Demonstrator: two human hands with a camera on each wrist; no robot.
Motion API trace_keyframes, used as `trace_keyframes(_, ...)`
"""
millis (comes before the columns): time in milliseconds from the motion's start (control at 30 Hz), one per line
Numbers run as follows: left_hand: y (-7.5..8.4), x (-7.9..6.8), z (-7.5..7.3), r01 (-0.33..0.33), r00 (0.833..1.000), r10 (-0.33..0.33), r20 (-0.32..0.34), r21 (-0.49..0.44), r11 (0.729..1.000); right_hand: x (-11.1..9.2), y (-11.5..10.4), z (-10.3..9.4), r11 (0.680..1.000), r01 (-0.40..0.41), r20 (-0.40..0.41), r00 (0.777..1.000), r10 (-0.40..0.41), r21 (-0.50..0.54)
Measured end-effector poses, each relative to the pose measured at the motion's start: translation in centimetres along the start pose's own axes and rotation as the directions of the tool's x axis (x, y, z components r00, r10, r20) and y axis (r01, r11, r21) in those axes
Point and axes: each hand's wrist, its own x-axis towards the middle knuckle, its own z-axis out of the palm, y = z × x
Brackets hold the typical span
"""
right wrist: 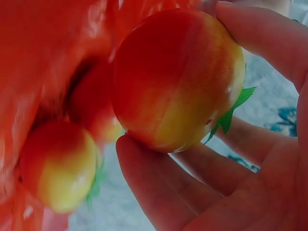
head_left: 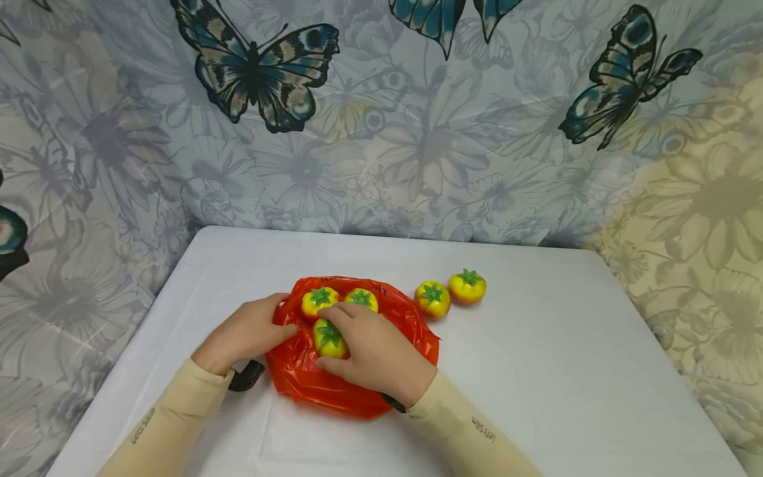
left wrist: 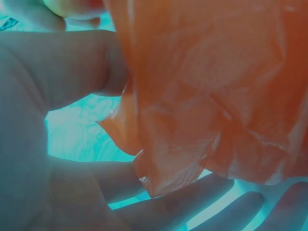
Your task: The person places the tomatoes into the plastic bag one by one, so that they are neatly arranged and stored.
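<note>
A red plastic bag [head_left: 352,394] lies on the table with its mouth open and upward. Two yellow-and-red tomatoes with green leafy tops sit inside it, a left one [head_left: 317,301] and a right one [head_left: 365,298], partly covered by a hand. My right hand [head_left: 378,348] is over the bag's mouth and grips a third tomato [right wrist: 178,82] between thumb and fingertips. At the bag's left rim, my left hand [head_left: 247,333] holds the plastic between thumb and fingers. In the left wrist view the bag [left wrist: 207,96] covers part of those fingers.
Two more tomatoes, a nearer one [head_left: 432,299] and a farther one [head_left: 467,287], lie side by side on the table just right of the bag. The white-covered table [head_left: 566,371] ends at a wall hung with butterfly-and-flower cloth [head_left: 429,146].
</note>
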Motion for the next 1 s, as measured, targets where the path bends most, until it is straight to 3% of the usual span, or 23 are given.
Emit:
trace_keyframes(367, -0.2, -0.1, -0.3, 0.02, 0.999, -0.019, 0.031, -0.018, 1.0, 1.5, -1.5, 2.4, 0.999, 0.038, 0.051, 0.998, -0.037, -0.033)
trace_keyframes(1000, -0.2, 0.0, -0.5, 0.007, 1.0, -0.006, 0.029, -0.042, 0.999, 2.2, -1.3, 4.0, 0.99, 0.067, 0.054, 0.997, -0.06, -0.121)
